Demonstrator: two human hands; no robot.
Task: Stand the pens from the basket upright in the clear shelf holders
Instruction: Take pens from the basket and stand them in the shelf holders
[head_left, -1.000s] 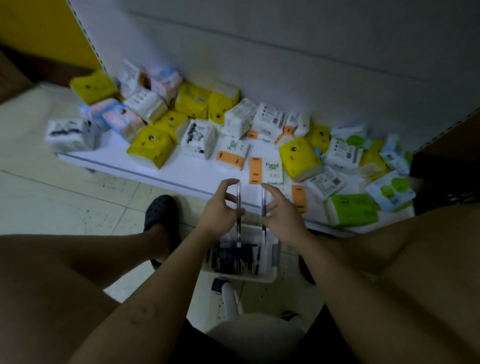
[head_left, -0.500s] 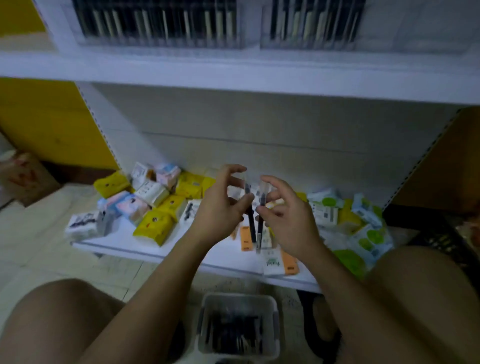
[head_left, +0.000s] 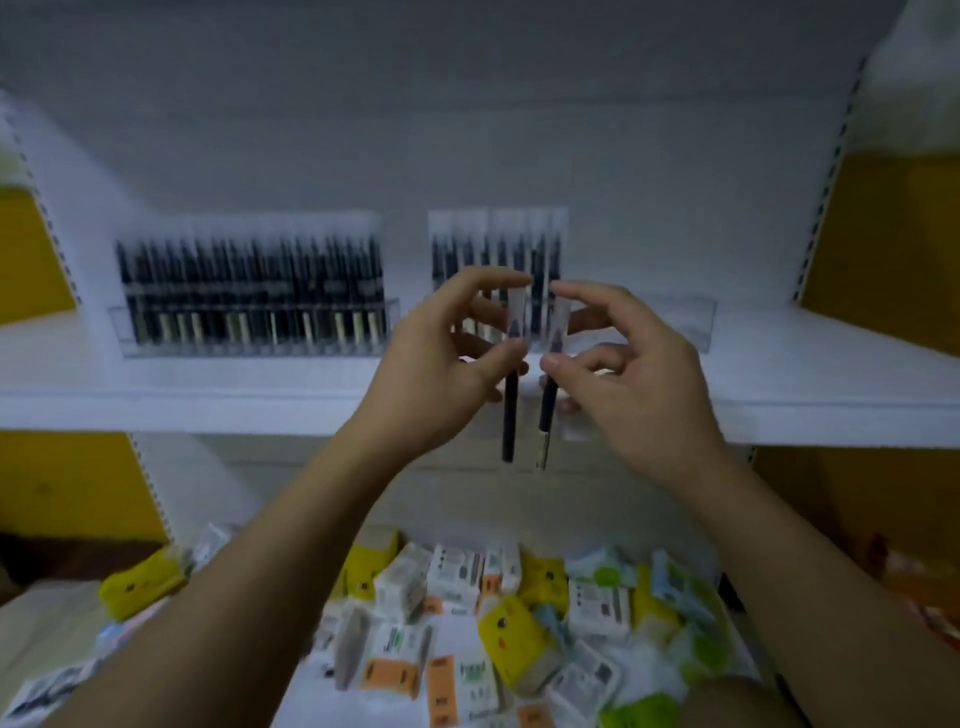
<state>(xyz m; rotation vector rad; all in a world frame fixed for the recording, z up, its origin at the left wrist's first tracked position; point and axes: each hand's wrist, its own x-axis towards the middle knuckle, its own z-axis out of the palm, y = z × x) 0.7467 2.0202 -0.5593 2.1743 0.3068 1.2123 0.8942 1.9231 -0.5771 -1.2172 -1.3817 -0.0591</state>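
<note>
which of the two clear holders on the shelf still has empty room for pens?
The right-hand holder, behind the hands: its pens fill only the left part, and the right stretch shows bare. The left-hand holder is packed with pens end to end.

Two dark pens with clear caps stand straight up, side by side, in front of the white shelf. The left pen (head_left: 511, 395) and the right pen (head_left: 549, 395) are near each other but not touching. On the shelf, the left clear holder (head_left: 254, 325) is full of upright black pens. The right clear holder (head_left: 680, 319) is partly filled.
</note>
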